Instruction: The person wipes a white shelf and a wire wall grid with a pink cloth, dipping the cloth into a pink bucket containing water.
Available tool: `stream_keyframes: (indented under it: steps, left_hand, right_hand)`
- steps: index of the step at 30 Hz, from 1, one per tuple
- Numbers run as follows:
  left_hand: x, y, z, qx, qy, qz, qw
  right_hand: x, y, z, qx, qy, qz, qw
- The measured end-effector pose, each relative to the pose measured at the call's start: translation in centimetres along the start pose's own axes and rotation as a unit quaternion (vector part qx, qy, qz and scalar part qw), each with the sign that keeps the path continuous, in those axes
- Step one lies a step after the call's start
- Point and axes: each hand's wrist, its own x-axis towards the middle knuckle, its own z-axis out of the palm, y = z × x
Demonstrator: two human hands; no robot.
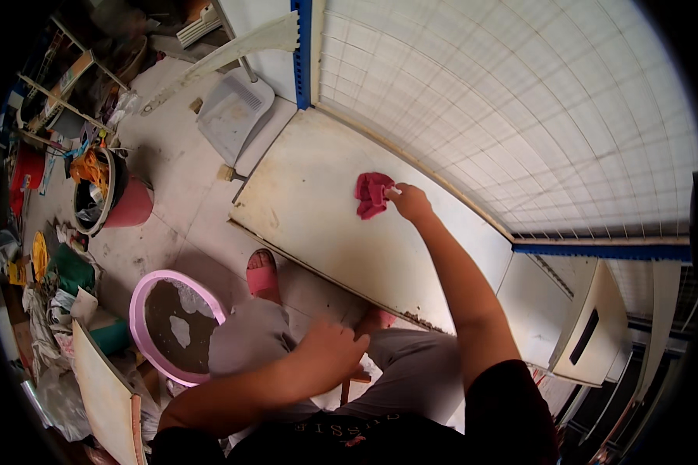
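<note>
A crumpled dark-red cloth (373, 195) lies against a stained off-white board (310, 194). My right hand (412, 203) pinches the cloth's right edge, with the arm stretched out over the board. My left hand (329, 358) is above my lap, slightly blurred, its fingers curled in and nothing visible in them. To the left of my knee is a pink basin (137, 314) of murky, foamy water.
A grey dustpan (239, 108) and a small brush (226, 173) lie beyond the board's left end. Beside a red bucket (136, 203) of odds and ends, clutter lines the far left. White wire mesh (481, 101) borders the board's far side; a white slotted panel (589, 329) stands right.
</note>
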Motion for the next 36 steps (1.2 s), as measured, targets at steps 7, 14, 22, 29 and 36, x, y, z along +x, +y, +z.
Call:
stream_keyframes:
  steps: [7, 14, 22, 29, 36]
  left_hand:
    - [-1.3, -0.1, 0.3, -0.011, 0.033, -0.006, 0.999]
    - [-0.3, -0.4, 0.1, 0.022, 0.044, -0.041, 0.998]
    - [3.1, -0.2, -2.1, -0.186, 0.494, -0.063, 0.847]
    - [1.9, -1.9, -3.9, -0.851, 0.268, 0.079, 0.445]
    - [4.1, 1.6, -6.7, -0.828, 0.311, 0.162, 0.438]
  right_hand:
    - [3.1, -2.9, 6.3, -0.037, 0.057, 0.106, 0.992]
    - [3.1, -1.3, 0.0, 0.441, -0.07, -0.048, 0.893]
    - [-15.6, -8.7, -14.9, 0.656, -0.157, -0.178, 0.716]
    - [-24.1, -10.7, -13.9, 0.489, -0.27, -0.151, 0.815]
    - [-25.6, -8.3, -13.2, 0.597, -0.139, -0.078, 0.786]
